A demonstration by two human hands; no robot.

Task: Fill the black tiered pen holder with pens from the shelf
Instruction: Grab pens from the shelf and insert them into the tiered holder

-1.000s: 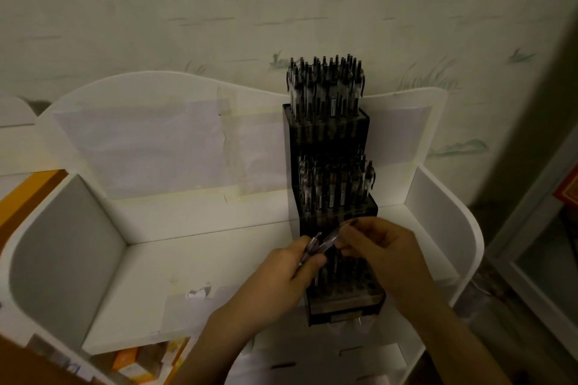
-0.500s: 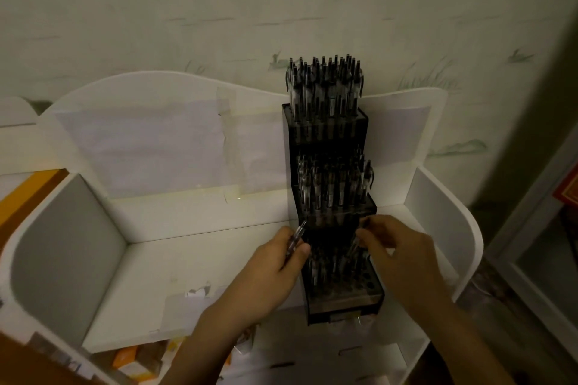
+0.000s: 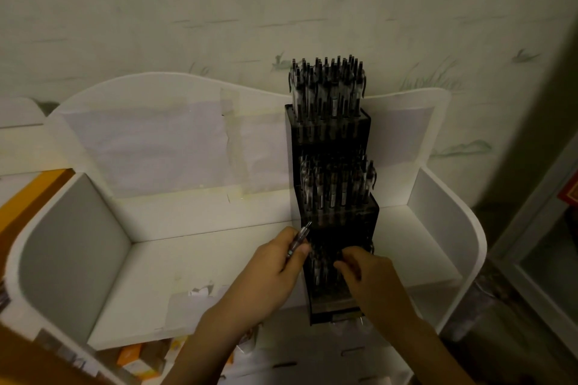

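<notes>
The black tiered pen holder (image 3: 331, 134) stands upright on the white shelf (image 3: 187, 259), right of centre. Its top tier (image 3: 327, 87) and middle tier (image 3: 336, 187) are packed with dark pens. My left hand (image 3: 275, 272) grips a small bunch of pens (image 3: 298, 241), tips pointing up, just left of the lowest tier. My right hand (image 3: 372, 278) is over the lowest tier (image 3: 319, 269), fingertips curled down and pinching a pen among those standing there. That pen is largely lost in the dark.
The shelf has raised white side walls (image 3: 438, 228) and a back panel with taped paper (image 3: 150, 150). Orange boxes (image 3: 134, 359) lie below the shelf's front edge. A cabinet frame (image 3: 547, 244) stands at the right.
My right hand took a pen from the left hand's bunch and carried it down to the lowest tier. The left hand has stayed beside the holder with its pens.
</notes>
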